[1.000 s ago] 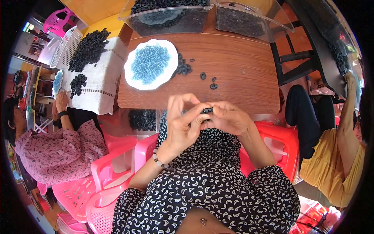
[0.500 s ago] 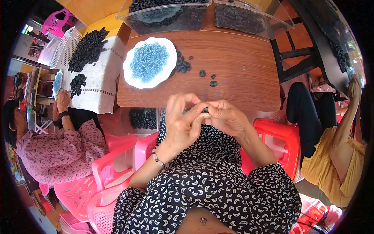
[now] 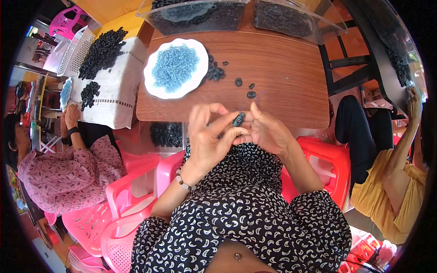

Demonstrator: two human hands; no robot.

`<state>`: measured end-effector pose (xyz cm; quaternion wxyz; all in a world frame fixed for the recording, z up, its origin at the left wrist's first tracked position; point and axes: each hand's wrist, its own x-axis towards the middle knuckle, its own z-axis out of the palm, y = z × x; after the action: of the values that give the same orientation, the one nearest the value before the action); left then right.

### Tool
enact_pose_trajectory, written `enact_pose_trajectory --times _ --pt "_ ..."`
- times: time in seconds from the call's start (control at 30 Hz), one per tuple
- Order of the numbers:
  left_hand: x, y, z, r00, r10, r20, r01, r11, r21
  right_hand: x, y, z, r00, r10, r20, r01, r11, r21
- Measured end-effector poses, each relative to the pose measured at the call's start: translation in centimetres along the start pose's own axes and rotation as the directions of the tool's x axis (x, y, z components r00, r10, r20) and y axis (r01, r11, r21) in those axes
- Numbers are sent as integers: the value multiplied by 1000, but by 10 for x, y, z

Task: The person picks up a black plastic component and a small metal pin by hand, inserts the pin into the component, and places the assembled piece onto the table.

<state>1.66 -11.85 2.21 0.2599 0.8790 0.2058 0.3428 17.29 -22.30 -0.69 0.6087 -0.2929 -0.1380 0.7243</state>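
Note:
My left hand [image 3: 205,137] pinches a small black oval part [image 3: 238,119] between thumb and forefinger, just off the table's near edge. Close beside it is my right hand [image 3: 271,133], its thumb raised away from the part and its fingers partly behind the left fingertips. Beyond them on the brown table [image 3: 282,68] lie a few loose black parts [image 3: 251,94]. Clear blue, bead-like pieces [image 3: 175,68] fill a scalloped white plate [image 3: 150,89] at the left. More black parts [image 3: 215,71] are piled against the plate's right side.
Two clear bins [image 3: 195,25] of black parts stand at the table's far edge. On the left, a person in pink [image 3: 68,182] sits by a cloth-covered table [image 3: 109,98] with black pieces heaped on it. A person in yellow [image 3: 387,191] sits at the right, near a red chair [image 3: 323,159].
My right thumb has lifted off the black part, which now shows more fully in my left fingers. The table and plate appear slightly higher in view.

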Motion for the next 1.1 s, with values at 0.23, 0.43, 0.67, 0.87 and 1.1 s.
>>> enact_pose_trajectory --times 0.23,0.43,0.67,0.87,1.1 --pt "-1 -4 -1 999 -37 -1 37 998 -50 0 -2 -5 979 -136 -155 94 963 -251" --pt "-2 -5 1 998 -53 18 54 994 -98 -3 -2 -2 938 -317 -141 229 870 -436" --pt "-2 -9 3 999 -26 30 29 994 -108 -2 -2 -10 997 -81 -3 79 971 -226" --pt "-2 -5 2 999 17 36 -13 993 -114 -6 -1 -10 995 -51 86 61 992 -114" --pt "-1 4 -3 992 123 28 -121 989 -91 -3 8 -12 991 -74 115 77 997 -22"
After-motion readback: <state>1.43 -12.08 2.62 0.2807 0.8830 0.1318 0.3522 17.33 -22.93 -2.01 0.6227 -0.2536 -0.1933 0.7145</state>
